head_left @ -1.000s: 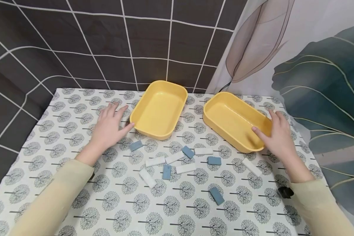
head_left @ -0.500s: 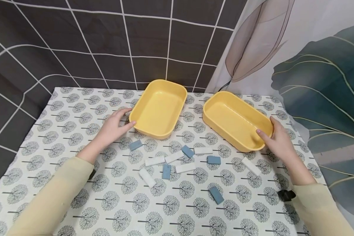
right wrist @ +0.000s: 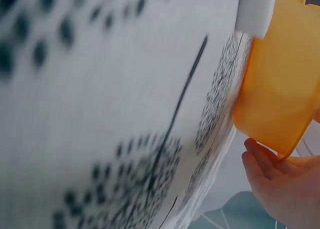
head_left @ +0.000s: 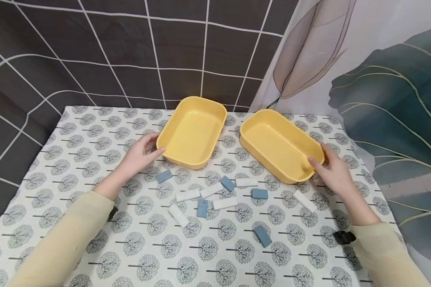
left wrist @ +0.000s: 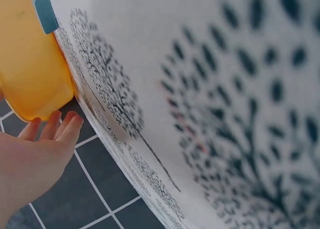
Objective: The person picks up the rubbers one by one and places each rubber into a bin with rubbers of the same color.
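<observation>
Two yellow plastic bins lie on the cloth in the head view, a left bin (head_left: 192, 135) and a right bin (head_left: 273, 147). My left hand (head_left: 138, 158) holds the left bin at its near-left corner, thumb over the rim and fingers against the outer wall. The right hand (head_left: 332, 171) grips the right bin's right end, its thumb inside and its fingers outside. Both hands also show at the bin walls in the wrist views. In front of the bins lie scattered blue blocks (head_left: 202, 208) and white blocks (head_left: 225, 203).
A tree-print cloth (head_left: 136, 243) covers the table. Behind it hangs a dark curtain with a white grid (head_left: 179, 40), with a leaf-patterned curtain (head_left: 384, 103) on the right. One white block (head_left: 304, 201) lies close to the right bin's near end.
Both hands have closed in on the bins, the left fingers drawing in to the wall. The right bin has shifted slightly left with the right hand. The blocks have stayed put.
</observation>
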`<act>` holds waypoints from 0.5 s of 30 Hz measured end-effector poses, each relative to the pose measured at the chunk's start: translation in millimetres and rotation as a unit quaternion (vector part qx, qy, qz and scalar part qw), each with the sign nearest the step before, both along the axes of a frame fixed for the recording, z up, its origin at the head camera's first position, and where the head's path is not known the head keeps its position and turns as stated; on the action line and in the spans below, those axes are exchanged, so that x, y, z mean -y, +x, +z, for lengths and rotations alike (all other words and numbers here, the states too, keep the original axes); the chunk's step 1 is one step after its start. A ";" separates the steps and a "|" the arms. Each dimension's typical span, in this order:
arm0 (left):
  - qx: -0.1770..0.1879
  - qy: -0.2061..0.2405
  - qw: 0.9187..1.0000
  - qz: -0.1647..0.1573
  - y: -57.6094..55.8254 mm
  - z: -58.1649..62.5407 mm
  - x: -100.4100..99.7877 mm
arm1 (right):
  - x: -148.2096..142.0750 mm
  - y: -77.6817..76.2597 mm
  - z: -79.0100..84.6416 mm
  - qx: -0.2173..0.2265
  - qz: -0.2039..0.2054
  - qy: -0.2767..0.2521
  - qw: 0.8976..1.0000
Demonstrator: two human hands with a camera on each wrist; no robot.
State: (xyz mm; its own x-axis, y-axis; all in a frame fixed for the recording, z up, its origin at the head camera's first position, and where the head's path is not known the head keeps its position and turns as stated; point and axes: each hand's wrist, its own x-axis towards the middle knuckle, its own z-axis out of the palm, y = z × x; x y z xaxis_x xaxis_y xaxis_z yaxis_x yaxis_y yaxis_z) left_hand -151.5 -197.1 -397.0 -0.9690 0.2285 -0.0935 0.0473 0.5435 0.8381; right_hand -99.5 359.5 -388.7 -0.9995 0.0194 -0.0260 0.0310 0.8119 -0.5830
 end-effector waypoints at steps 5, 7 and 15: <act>-0.001 0.006 1.000 0.000 1.6 -0.4 0.1 | 10.8 -1.1 -0.4 0.001 0.015 -0.014 1.000; 0.002 0.009 1.000 0.002 2.2 -1.1 0.2 | 15.6 -1.6 -0.3 0.006 0.019 -0.018 1.000; 0.011 0.025 1.000 0.008 6.0 -3.7 -1.0 | 33.0 -3.9 0.1 0.018 0.057 -0.055 0.997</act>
State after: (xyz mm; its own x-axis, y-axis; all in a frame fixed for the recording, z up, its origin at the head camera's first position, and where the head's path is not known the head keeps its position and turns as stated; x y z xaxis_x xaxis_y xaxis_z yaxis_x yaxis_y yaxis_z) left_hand -145.5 -196.1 -400.7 -0.9706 0.2171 -0.1040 0.0195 0.5018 0.8648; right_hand -103.4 326.4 -388.6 -0.9934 -0.0996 -0.0571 -0.0359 0.7420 -0.6695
